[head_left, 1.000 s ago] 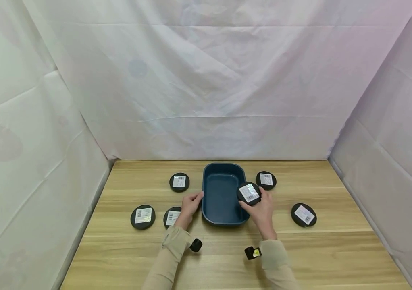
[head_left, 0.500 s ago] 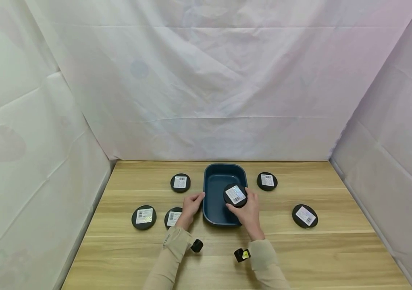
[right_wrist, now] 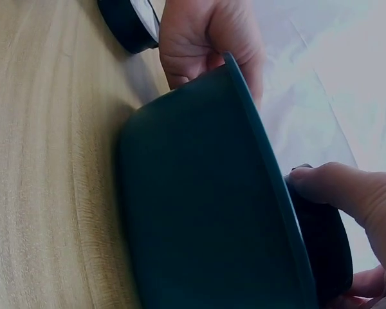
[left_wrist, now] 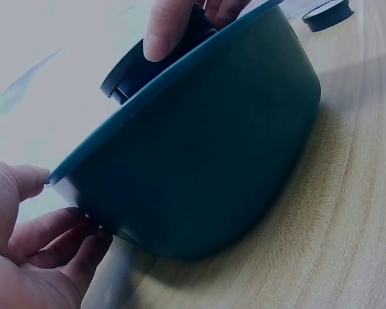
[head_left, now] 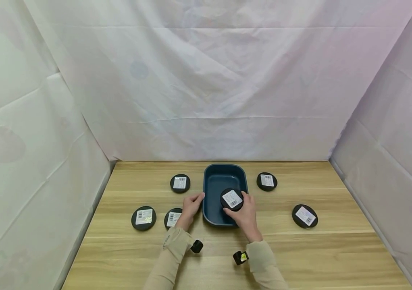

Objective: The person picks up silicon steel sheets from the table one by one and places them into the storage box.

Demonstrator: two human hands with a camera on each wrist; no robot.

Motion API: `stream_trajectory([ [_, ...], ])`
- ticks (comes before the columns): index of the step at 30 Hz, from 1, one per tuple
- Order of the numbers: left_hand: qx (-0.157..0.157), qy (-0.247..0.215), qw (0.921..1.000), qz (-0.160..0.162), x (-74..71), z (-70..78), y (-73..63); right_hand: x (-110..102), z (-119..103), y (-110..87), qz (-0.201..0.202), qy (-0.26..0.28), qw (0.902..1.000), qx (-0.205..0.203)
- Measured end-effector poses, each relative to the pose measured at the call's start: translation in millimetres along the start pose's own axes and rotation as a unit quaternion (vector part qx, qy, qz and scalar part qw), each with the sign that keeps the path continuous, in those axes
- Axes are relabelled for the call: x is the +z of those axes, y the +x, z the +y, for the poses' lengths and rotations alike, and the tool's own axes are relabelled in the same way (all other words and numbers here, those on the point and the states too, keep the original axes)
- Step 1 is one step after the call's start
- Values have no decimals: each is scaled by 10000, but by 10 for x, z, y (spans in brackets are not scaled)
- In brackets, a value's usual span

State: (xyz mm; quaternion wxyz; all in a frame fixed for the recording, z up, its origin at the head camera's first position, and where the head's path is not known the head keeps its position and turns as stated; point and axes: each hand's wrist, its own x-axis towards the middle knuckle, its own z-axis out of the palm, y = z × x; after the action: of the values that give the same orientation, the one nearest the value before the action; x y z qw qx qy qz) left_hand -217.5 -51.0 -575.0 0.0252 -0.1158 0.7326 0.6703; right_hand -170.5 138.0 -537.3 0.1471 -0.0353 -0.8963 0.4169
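From the left wrist, the left hand (left_wrist: 32, 251) grips the blue dish (left_wrist: 206, 148), thumb on the rim, bent fingers against the wall beneath; were that hold too light, a bump could turn or slide the dish. The black disc (left_wrist: 132, 72) leans and shows above the rim. From the right wrist, the right hand (right_wrist: 376, 209) pinches the disc by its edge, thumb and fingers parted only as wide as the disc; held by the sides alone, it could slip and land crooked, and the thumb, so near the rim, might get knocked. From the head, the disc is within the dish's outline, toward four o'clock from the middle; I cannot tell whether it touches the floor of the dish. A second ago it overlaps the three o'clock rim, and since half a second ago it has shifted slightly toward seven o'clock. The left hand stays at nine o'clock, and the spare discs (head_left: 267, 181) lie as before, two on the three o'clock side, three on the nine o'clock side
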Motion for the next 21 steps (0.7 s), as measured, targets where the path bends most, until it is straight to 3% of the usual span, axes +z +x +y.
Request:
stream_trajectory([
  [13,-36,15,10000,-28,6,2,7,58,-40,-24,-351,-292,9987,225],
  [21,-180,2,9998,-74,-9,6,-5,102,-83,-6,-686,-888,9932,306],
])
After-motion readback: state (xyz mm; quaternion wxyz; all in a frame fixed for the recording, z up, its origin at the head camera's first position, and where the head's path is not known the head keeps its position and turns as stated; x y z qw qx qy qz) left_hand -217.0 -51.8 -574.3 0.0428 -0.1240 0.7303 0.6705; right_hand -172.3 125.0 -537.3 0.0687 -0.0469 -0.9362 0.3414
